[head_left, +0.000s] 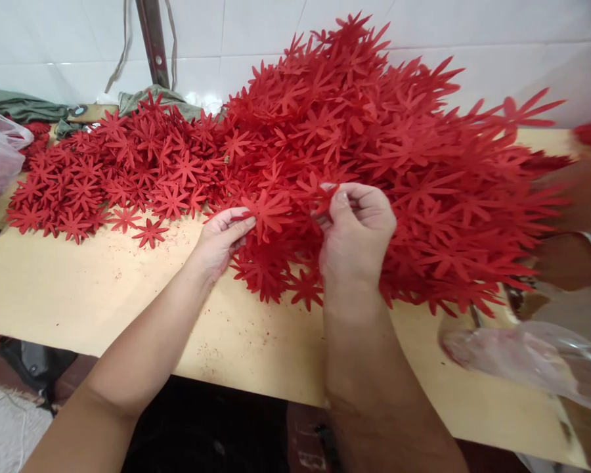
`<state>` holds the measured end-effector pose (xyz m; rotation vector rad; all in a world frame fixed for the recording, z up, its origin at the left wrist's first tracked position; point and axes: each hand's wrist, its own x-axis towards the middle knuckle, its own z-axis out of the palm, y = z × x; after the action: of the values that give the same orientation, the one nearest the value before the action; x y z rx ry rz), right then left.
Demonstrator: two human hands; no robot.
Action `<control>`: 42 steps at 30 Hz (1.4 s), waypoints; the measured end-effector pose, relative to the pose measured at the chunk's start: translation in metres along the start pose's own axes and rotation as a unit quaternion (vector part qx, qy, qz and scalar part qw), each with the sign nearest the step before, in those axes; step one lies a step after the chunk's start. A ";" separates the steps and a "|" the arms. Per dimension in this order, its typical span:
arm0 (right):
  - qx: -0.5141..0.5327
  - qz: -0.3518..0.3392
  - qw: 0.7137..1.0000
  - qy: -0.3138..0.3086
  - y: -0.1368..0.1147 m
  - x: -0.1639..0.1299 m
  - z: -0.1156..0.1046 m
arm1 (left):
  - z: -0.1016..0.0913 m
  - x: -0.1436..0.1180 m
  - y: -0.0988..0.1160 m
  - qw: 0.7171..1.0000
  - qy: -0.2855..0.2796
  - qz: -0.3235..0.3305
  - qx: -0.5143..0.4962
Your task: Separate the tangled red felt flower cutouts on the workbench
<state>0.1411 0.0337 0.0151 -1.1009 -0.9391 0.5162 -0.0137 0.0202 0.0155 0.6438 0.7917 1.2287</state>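
A big heap of red flower-shaped cutouts [423, 157] with long narrow petals covers the back and right of the wooden tabletop [177, 322]. My left hand [224, 240] pinches one red flower cutout [270, 211] by a petal between thumb and fingers, in front of the heap. To its right, my right hand [357, 226] is closed, thumb against fingers, on another red cutout [328, 197], partly hidden by the fingers. Below and between the hands, more cutouts [306, 289] rest on the table.
A lower pile of smaller red cutouts [79, 177] spreads to the left, with a loose one [150, 232] near it. Clear plastic bags lie at far left [0, 148] and right [532, 358]. A metal upright [153, 46] stands before the white tiled wall [256, 29].
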 end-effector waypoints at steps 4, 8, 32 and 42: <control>-0.135 -0.112 0.984 -0.040 -0.009 0.000 -0.004 | -0.002 0.002 0.001 0.997 -0.022 0.059 0.046; -0.183 -0.142 0.966 -0.114 -0.019 -0.017 0.006 | -0.001 0.003 -0.002 0.990 -0.012 0.108 0.092; -0.034 0.025 0.999 0.000 0.002 -0.002 0.003 | 0.000 0.000 -0.007 0.978 -0.060 0.123 0.158; -0.110 -0.037 0.971 -0.210 -0.021 -0.018 0.008 | 0.004 -0.003 -0.004 0.981 -0.020 0.141 0.135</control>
<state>0.1235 0.0161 0.0286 -1.1722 -1.4296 0.6072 -0.0086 0.0163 0.0157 1.0268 0.8630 1.3704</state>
